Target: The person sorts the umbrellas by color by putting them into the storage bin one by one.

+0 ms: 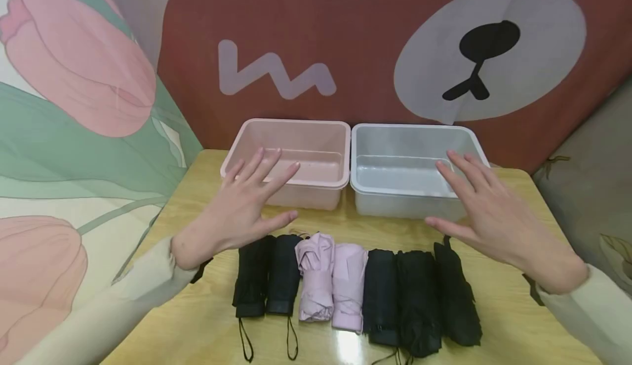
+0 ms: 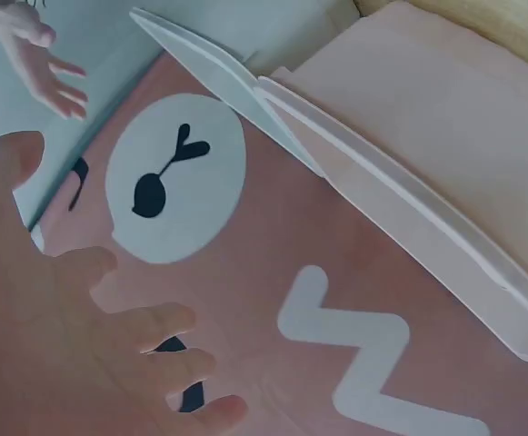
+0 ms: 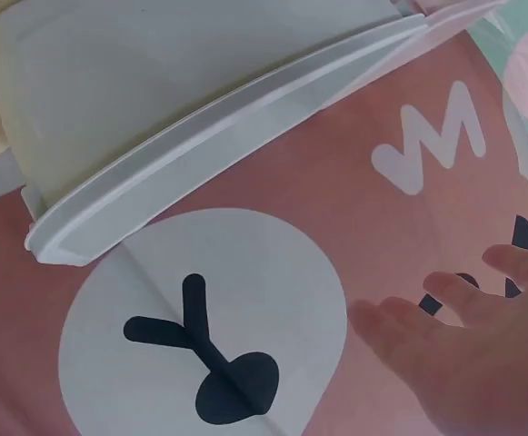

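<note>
Both hands hover flat above a wooden table [image 1: 508, 321], fingers spread, holding nothing. My left hand [image 1: 249, 197] floats in front of the pink bin [image 1: 326, 181], above two folded black umbrellas [image 1: 269, 274]. My right hand [image 1: 486, 206] floats in front of the grey bin [image 1: 395, 203], above three more black umbrellas [image 1: 419, 299]. Two pink umbrellas [image 1: 331, 280] lie in the middle of the row. The left wrist view shows my left hand [image 2: 73, 336] and the pink bin [image 2: 445, 154]; the right wrist view shows my right hand [image 3: 477, 345] and the grey bin [image 3: 182, 100].
A brown bear-face backdrop [image 1: 489, 57] stands right behind the bins. A tulip-print cloth [image 1: 74, 112] hangs at the left, beyond the table's edge. Grey fabric [image 1: 592, 173] lies off the right edge. Bare tabletop shows along the front and right.
</note>
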